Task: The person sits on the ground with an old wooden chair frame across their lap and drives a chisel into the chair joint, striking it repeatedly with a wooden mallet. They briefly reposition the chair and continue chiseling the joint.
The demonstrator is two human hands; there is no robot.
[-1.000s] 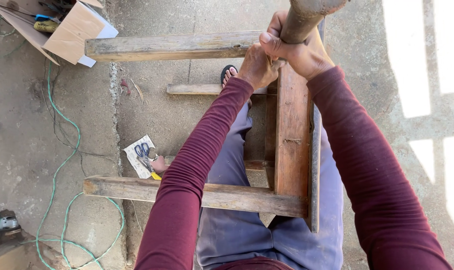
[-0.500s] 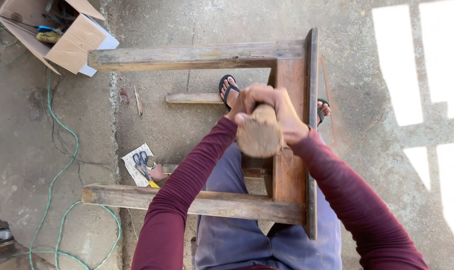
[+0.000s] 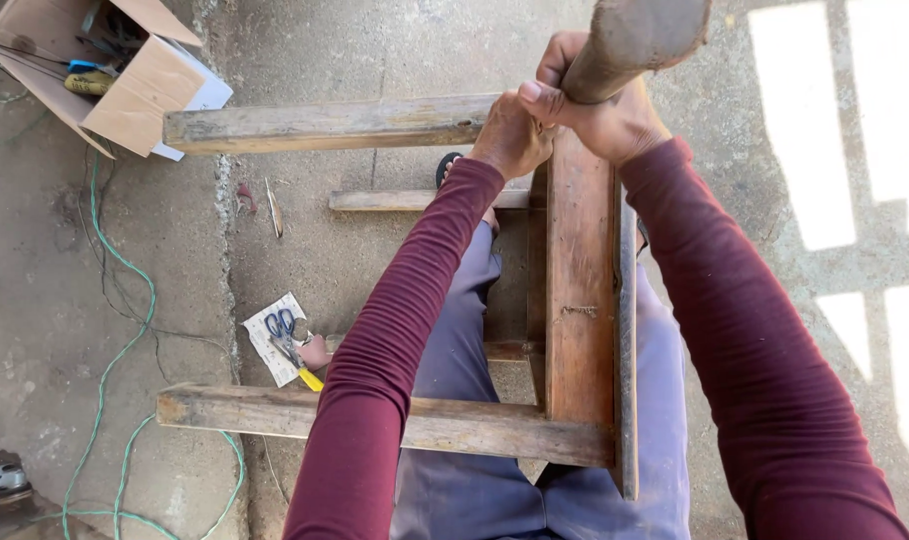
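Both my hands grip one thick wooden handle that rises toward the camera at the top of the view. My left hand wraps it from the left, my right hand from the right and above. Beneath them lies a wooden frame of worn planks on the concrete floor, with a reddish-brown board running under my hands. My sleeves are dark red and my legs in blue-grey trousers stand inside the frame. The head of the tool is out of view.
An open cardboard box with tools sits at top left. Scissors lie on a sheet of paper left of the frame. A green cable snakes across the floor. A power tool sits at bottom left.
My hands and the handle have swung up from low over the frame to the top of the view, as they were a second ago.
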